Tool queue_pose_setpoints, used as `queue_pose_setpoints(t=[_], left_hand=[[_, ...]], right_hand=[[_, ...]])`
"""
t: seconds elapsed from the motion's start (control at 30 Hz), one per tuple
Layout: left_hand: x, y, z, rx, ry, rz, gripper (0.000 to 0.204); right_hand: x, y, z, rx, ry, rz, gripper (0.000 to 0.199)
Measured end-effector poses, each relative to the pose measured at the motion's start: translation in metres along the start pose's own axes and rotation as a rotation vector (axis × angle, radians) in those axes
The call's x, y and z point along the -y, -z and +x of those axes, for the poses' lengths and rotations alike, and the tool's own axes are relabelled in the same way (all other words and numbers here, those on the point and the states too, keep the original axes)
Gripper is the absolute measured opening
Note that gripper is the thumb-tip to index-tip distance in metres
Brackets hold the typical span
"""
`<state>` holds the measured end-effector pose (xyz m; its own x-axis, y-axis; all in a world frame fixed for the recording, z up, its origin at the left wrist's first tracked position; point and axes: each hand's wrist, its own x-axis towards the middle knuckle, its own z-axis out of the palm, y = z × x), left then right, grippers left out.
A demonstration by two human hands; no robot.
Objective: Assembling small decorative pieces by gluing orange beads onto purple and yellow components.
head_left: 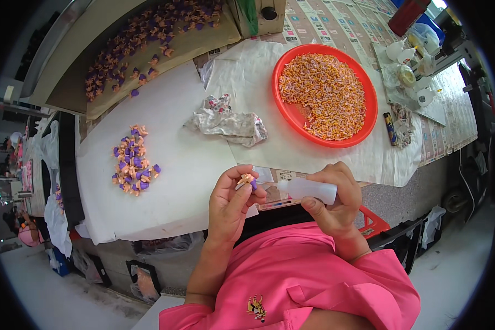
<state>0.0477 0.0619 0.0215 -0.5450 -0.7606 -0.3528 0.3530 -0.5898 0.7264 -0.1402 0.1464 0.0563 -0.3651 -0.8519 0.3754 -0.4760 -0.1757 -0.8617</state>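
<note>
My left hand (229, 208) is closed, pinching a small peach-and-purple plastic figure piece (248, 181) between thumb and fingers. My right hand (340, 203) wraps round a white squeeze bottle (312, 190), tipped on its side with its narrow end toward the figure piece. Whether the bottle's tip touches the piece is too small to make out. On the white sheet to the left lies a loose heap of similar peach-and-purple pieces (132, 161). Beyond my hands, a round red tray (372, 104) holds a mass of tiny orange and pale pink parts.
A crumpled, stained cloth (228, 125) lies mid-table. At the upper left, a machine's bed (203, 41) carries many more pieces. A dark blue tube (390, 128) and a crumpled rag (403, 125) sit right of the tray. White bottles (407, 55) stand at the far right.
</note>
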Motion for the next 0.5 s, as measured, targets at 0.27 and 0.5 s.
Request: queue_pose_setpoints(t=[0.27, 0.5], left_hand=[[0.0057, -0.0033, -0.0011, -0.016, -0.019, 0.054, 0.031], [0.0034, -0.0034, -0.004, -0.018, -0.012, 0.053, 0.031]], right_hand=[[-0.0006, 0.0056, -0.0009, 0.013, 0.007, -0.018, 0.033], [0.0012, 0.0042, -0.0001, 0.03, 0.023, -0.041, 0.032]])
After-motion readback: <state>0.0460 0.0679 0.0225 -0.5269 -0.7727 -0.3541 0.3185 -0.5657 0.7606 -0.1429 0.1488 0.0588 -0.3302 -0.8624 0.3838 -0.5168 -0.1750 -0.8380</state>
